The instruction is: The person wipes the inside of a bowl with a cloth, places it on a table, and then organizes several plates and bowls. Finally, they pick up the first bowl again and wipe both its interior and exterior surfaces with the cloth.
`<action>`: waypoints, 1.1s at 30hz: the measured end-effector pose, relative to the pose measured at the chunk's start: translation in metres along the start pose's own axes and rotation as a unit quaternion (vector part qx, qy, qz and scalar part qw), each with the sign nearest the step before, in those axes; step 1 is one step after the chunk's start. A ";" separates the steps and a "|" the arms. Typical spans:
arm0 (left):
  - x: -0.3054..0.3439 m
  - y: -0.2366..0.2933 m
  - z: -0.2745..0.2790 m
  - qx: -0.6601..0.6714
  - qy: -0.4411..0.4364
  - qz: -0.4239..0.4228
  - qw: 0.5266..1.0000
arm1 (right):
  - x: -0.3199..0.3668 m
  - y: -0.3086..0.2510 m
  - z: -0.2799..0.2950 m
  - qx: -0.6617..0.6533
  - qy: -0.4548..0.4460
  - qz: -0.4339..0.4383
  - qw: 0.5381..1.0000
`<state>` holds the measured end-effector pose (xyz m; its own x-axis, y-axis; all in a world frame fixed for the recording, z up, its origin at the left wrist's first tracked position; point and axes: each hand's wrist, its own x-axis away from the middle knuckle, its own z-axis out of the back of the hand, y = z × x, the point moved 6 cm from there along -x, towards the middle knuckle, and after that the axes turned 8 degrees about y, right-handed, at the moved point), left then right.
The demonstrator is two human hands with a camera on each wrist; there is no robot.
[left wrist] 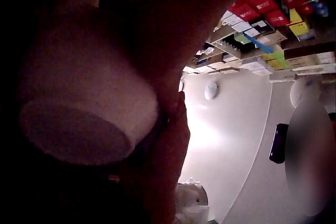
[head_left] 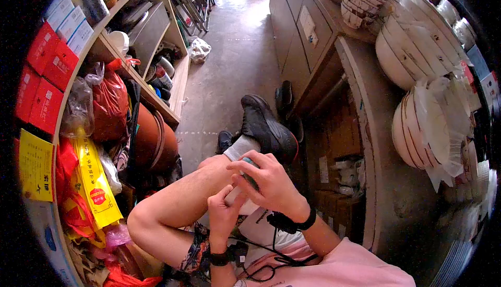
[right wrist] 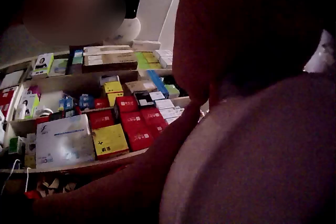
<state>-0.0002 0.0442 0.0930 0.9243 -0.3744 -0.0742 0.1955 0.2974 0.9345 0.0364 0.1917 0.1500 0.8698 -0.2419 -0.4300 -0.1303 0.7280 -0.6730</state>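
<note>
Above the bent leg, both hands are close together in the head view. The left hand [head_left: 223, 214] grips a pale, whitish cup-shaped thing [head_left: 233, 195], its thumb along the side. In the left wrist view this cup-shaped thing [left wrist: 86, 98] tapers toward a flat round end, in shadow. The right hand [head_left: 274, 182] curls its fingers round a small dark-green thing [head_left: 250, 176], held against the far side of the pale one; its kind I cannot tell. The right wrist view has a pale rounded surface [right wrist: 252, 155] close up beside the dark fingers.
Stacked bowls [head_left: 417, 41] in plastic wrap fill the cabinet top on the right. On the left, shelves hold red boxes [head_left: 44, 78], a yellow bag [head_left: 94, 182] and a red plastic bag [head_left: 110, 99]. A black shoe [head_left: 266, 127] is beyond the hands; black cables [head_left: 271, 255] cross the lap.
</note>
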 end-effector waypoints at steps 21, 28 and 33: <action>0.003 -0.032 0.006 0.099 0.008 0.068 0.993 | -0.002 0.046 -0.003 -0.179 0.085 -0.101 0.975; 0.005 -0.061 0.023 0.170 0.083 0.153 0.970 | 0.024 0.093 -0.025 -0.231 0.170 -0.273 0.918; 0.017 -0.096 0.032 0.138 0.097 0.106 0.980 | 0.033 0.099 -0.024 -0.212 0.213 -0.243 0.922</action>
<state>-0.0142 -0.0191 0.0129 0.9848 -0.1470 0.0928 -0.0800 0.0909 0.9926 0.0404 0.2403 0.0553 0.6201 -0.7695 -0.1529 -0.0284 0.1727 -0.9846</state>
